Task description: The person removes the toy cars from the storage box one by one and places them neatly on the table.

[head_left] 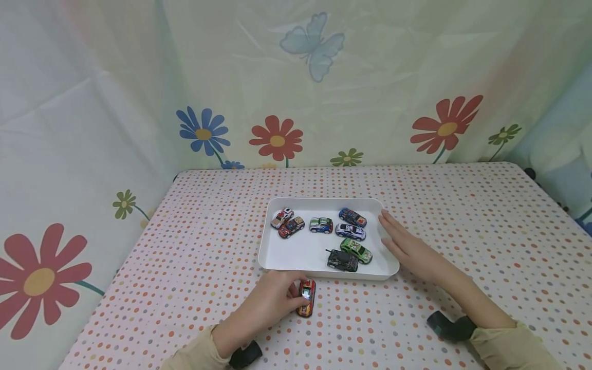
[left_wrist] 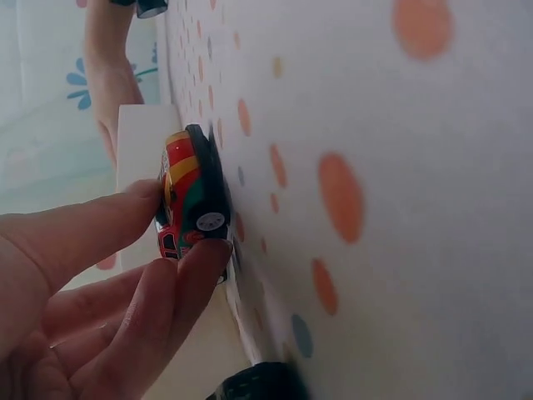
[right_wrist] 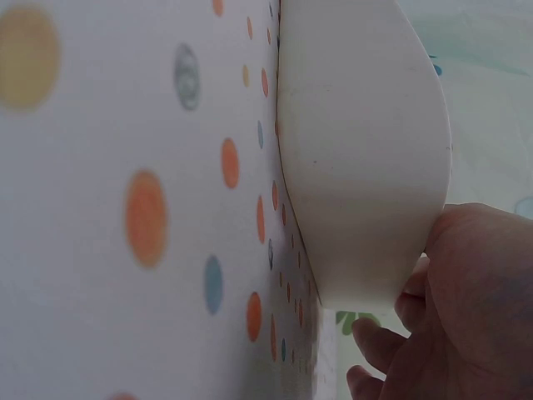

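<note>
The left hand (head_left: 277,293) is closed in a pinch, its thumb and fingers clamped on the sides of a red toy car (head_left: 306,298). This car is at the table (head_left: 370,324), just outside the near wall of a white tray (head_left: 287,254); whether its wheels bear on the cloth I cannot tell. The right hand (head_left: 411,252) has its fingers extended and grips nothing, resting against the tray's right side.

The tray's near wall stands between the red car and seven other cars inside. At the left, a white-and-red car (head_left: 282,218) sits close beside a dark red car (head_left: 291,227). A green-and-white car (head_left: 321,225) is in the middle. Toward the right are a blue car (head_left: 352,217), a white-and-blue car (head_left: 350,231), a bright green car (head_left: 356,251) and a black car (head_left: 343,260), the last two close together near the front. A flowered curtain (head_left: 370,118) hangs behind the table.

The left wrist view shows the car's green-and-yellow flank and a pale wheel (left_wrist: 211,221), with fingers on both sides. The right wrist view shows the tray's outer wall and the hand at its rim; the cars inside show only from the head.
</note>
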`<state>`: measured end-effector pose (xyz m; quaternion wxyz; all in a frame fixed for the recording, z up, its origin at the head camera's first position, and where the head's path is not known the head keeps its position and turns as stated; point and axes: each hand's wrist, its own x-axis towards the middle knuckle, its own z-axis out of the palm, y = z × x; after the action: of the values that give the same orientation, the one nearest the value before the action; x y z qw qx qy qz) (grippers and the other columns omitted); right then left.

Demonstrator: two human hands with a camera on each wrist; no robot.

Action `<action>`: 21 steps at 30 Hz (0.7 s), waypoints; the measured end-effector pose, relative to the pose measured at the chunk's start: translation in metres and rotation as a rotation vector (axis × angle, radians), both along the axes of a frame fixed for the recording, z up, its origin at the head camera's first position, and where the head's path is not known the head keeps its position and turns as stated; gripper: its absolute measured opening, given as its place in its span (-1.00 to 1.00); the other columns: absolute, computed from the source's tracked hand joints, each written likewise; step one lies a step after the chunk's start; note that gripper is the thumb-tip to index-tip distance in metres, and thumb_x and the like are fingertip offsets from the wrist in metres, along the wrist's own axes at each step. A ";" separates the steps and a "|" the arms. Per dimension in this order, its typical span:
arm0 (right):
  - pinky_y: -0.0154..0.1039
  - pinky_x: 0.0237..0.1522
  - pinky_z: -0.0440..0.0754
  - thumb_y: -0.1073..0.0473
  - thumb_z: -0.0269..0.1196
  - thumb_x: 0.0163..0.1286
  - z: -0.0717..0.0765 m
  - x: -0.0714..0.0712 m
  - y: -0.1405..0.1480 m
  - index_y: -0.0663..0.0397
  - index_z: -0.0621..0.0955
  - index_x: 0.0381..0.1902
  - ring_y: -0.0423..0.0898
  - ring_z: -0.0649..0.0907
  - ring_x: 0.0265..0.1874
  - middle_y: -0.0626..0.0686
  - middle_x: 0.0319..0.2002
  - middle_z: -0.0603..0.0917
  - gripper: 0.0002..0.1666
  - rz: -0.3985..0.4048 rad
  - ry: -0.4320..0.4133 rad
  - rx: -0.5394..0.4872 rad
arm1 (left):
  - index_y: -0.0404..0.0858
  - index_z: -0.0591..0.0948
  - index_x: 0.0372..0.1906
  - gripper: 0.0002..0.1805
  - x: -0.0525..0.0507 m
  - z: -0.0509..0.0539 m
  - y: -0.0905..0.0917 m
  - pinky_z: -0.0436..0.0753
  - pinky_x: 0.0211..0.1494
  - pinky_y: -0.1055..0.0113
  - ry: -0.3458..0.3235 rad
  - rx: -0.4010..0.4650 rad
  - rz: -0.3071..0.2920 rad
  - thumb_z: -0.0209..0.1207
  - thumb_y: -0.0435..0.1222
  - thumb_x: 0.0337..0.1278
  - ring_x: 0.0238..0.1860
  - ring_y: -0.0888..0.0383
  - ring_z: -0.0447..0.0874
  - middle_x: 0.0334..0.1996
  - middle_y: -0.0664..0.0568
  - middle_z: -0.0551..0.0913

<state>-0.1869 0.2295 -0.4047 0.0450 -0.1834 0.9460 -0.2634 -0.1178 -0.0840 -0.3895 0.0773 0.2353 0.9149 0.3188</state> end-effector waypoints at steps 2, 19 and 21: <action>0.22 0.28 -0.03 0.01 -0.20 0.55 0.002 0.000 0.000 0.24 -0.05 0.46 0.23 -0.08 0.38 0.22 0.45 -0.20 -0.31 0.001 0.004 -0.002 | -0.24 0.64 -0.16 -0.71 0.000 0.004 -0.001 0.49 -0.55 0.51 -0.021 0.006 0.006 0.37 -0.27 -0.03 -0.59 0.41 0.45 -0.62 0.28 0.51; 0.24 0.27 -0.05 0.00 -0.18 0.55 0.005 0.001 0.001 0.25 -0.04 0.46 0.26 -0.08 0.37 0.23 0.45 -0.19 -0.31 0.005 -0.013 -0.053 | -0.39 0.60 0.02 -0.70 -0.119 0.051 -0.021 0.62 -0.16 0.26 0.107 -0.198 0.157 0.16 -0.34 0.23 -0.16 0.04 0.64 -0.13 -0.14 0.65; 0.23 0.27 -0.05 0.00 -0.18 0.55 0.003 0.001 0.001 0.24 -0.04 0.46 0.25 -0.07 0.37 0.23 0.45 -0.18 -0.31 0.001 -0.009 -0.054 | -0.41 0.62 -0.02 -0.73 -0.132 0.047 -0.018 0.62 -0.24 0.29 0.084 -0.241 0.180 0.14 -0.33 0.25 -0.26 0.06 0.64 -0.20 -0.14 0.66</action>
<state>-0.1856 0.2308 -0.4016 0.0444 -0.1838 0.9383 -0.2896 -0.2495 -0.1021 -0.3423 0.0375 0.1544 0.9664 0.2020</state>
